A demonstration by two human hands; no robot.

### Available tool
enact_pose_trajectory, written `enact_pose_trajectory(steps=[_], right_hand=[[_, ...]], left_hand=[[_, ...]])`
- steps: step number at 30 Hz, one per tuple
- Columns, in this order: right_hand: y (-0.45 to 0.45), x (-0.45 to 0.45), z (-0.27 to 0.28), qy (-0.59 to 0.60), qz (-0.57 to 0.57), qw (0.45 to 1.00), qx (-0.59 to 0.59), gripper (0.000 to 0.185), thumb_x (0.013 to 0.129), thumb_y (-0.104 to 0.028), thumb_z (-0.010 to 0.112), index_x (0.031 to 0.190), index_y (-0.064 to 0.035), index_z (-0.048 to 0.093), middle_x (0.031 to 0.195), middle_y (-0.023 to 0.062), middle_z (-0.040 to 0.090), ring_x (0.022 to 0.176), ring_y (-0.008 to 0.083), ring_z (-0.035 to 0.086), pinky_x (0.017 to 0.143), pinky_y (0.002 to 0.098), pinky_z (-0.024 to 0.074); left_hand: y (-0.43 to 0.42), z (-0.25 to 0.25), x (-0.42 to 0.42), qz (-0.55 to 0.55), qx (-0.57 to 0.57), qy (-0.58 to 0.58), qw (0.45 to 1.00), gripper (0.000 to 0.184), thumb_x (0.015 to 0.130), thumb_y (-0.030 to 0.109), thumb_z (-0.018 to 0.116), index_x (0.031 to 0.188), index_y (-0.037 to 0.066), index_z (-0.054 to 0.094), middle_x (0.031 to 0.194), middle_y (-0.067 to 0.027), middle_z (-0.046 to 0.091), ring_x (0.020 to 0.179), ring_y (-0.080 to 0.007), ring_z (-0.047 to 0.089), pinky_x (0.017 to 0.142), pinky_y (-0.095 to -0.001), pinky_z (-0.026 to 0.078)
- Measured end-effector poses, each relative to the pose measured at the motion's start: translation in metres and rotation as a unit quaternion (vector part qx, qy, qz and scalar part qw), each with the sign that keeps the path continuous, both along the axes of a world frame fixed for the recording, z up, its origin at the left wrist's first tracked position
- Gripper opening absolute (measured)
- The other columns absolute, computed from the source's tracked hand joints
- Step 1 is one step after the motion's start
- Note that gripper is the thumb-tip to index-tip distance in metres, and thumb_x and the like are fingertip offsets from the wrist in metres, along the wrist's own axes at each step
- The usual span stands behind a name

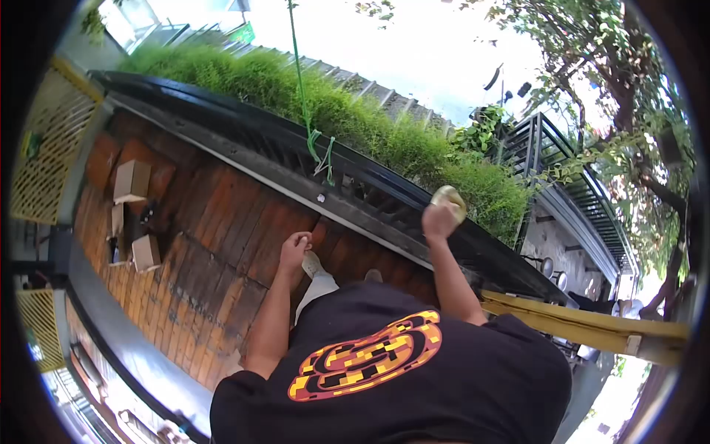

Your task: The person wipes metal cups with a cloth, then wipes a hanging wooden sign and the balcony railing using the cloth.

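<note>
My right hand (pixel 439 221) is closed round a pale yellowish object (pixel 450 198), perhaps a cloth or sponge, above the black railing (pixel 384 185). What exactly it is cannot be made out. Green bushy plants (pixel 370 137) grow just beyond that rail. My left hand (pixel 296 248) hangs over the wooden floor (pixel 214 244) with its fingers curled; whether anything is in them is too small to tell. A green cord (pixel 300 81) comes down to the railing and is tied there, left of my right hand.
Cardboard boxes (pixel 132 181) stand on the floor at the left, near a yellow lattice (pixel 55 140). A yellow beam (pixel 584 325) runs beside my right shoulder. Black metal stairs or railings (pixel 592 200) and a tree (pixel 629 89) are at the right.
</note>
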State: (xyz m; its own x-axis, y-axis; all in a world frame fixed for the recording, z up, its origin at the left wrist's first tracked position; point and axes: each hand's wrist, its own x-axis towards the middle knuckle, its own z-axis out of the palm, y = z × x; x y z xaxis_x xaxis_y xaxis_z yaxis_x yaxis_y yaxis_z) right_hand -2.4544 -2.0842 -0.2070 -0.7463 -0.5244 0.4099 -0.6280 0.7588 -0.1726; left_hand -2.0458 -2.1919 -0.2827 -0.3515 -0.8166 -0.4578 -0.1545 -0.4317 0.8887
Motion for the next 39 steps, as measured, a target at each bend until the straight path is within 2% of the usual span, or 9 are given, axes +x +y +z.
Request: enact_pose_trajectory(steps=[11,13,14,17,21,30,34,37,39], right_hand=[[-0.237,0.147,0.031,-0.242,0.205,0.946,0.072,0.026,0.087,-0.019,0.057,0.098,-0.0001,0.071,0.096,0.0205,0.073,0.085,0.0357,0.073,0.080,0.0465,0.0573],[-0.278,0.158,-0.054,0.004,0.298,0.953,0.057,0.024,0.087,-0.016,0.056,0.099,-0.0013,0.072,0.096,0.0220,0.073,0.091,0.0365,0.073,0.082,0.0466,0.0566],[-0.252,0.170,0.035,-0.277,0.314,0.904,0.086,0.030,0.087,-0.012,0.052,0.106,0.0025,0.070,0.098,0.0240,0.072,0.090,0.0398,0.072,0.086,0.0476,0.0551],[-0.250,0.149,-0.005,-0.373,0.381,0.846,-0.005,0.034,0.092,-0.011,0.050,0.118,0.0000,0.068,0.097,0.0207,0.073,0.088,0.0312,0.073,0.080,0.0422,0.0544],[-0.161,0.121,0.021,-0.747,0.290,0.590,-0.103,0.031,0.096,-0.021,0.055,0.119,-0.0056,0.068,0.095,0.0067,0.069,0.084,0.0158,0.066,0.074,0.0363,0.0531],[0.150,0.034,-0.021,-0.847,0.000,0.385,-0.367,0.038,0.101,-0.020,0.044,0.135,-0.0079,0.058,0.116,0.0083,0.068,0.101,0.0239,0.069,0.085,0.0383,0.0576],[0.265,-0.050,-0.012,-0.648,-0.090,0.492,-0.574,0.032,0.100,-0.022,0.046,0.118,-0.0028,0.064,0.103,0.0090,0.069,0.094,0.0215,0.068,0.079,0.0372,0.0555],[0.335,-0.126,0.023,-0.290,-0.169,0.821,-0.462,0.036,0.098,-0.028,0.050,0.103,0.0016,0.070,0.092,0.0176,0.071,0.085,0.0309,0.069,0.075,0.0409,0.0527],[0.365,-0.176,0.054,-0.081,-0.248,0.904,-0.339,0.035,0.097,-0.026,0.054,0.110,0.0034,0.067,0.096,0.0231,0.069,0.091,0.0371,0.067,0.082,0.0439,0.0508]], left_hand=[[-0.060,0.019,0.029,-0.055,0.012,-0.049,0.997,0.022,0.104,0.016,0.056,0.119,0.009,0.068,0.110,-0.0004,0.070,0.088,-0.0095,0.066,0.074,-0.0244,0.050],[-0.058,0.034,0.023,-0.062,0.018,-0.056,0.996,0.020,0.104,0.016,0.056,0.118,0.009,0.068,0.108,0.0002,0.071,0.087,-0.0092,0.067,0.070,-0.0230,0.050],[-0.058,0.036,0.021,-0.065,0.021,-0.059,0.996,0.019,0.104,0.016,0.056,0.118,0.009,0.068,0.108,0.0005,0.071,0.086,-0.0090,0.067,0.069,-0.0222,0.050],[-0.055,0.033,0.016,-0.086,0.023,-0.042,0.995,0.020,0.104,0.016,0.056,0.119,0.007,0.067,0.109,-0.0017,0.071,0.086,-0.0100,0.067,0.068,-0.0227,0.051],[-0.052,0.016,-0.007,-0.126,0.011,-0.040,0.991,0.021,0.104,0.015,0.055,0.119,0.005,0.067,0.109,-0.0034,0.070,0.086,-0.0108,0.067,0.069,-0.0237,0.051],[-0.003,0.030,-0.138,-0.245,-0.102,-0.046,0.963,0.022,0.104,0.014,0.055,0.121,0.007,0.066,0.107,-0.0018,0.069,0.091,-0.0122,0.065,0.078,-0.0265,0.051],[0.017,0.057,-0.226,-0.279,-0.329,-0.066,0.900,0.024,0.102,0.013,0.057,0.123,0.007,0.067,0.117,-0.0061,0.067,0.101,-0.0209,0.065,0.090,-0.0321,0.050],[0.025,0.064,-0.294,-0.288,-0.505,-0.093,0.808,0.036,0.102,0.023,0.058,0.135,0.011,0.059,0.139,-0.0122,0.056,0.127,-0.0287,0.053,0.105,-0.0399,0.043],[0.042,0.076,-0.333,-0.317,-0.529,-0.193,0.763,0.048,0.101,0.033,0.058,0.146,0.017,0.049,0.155,-0.0136,0.041,0.143,-0.0325,0.037,0.113,-0.0487,0.034]])
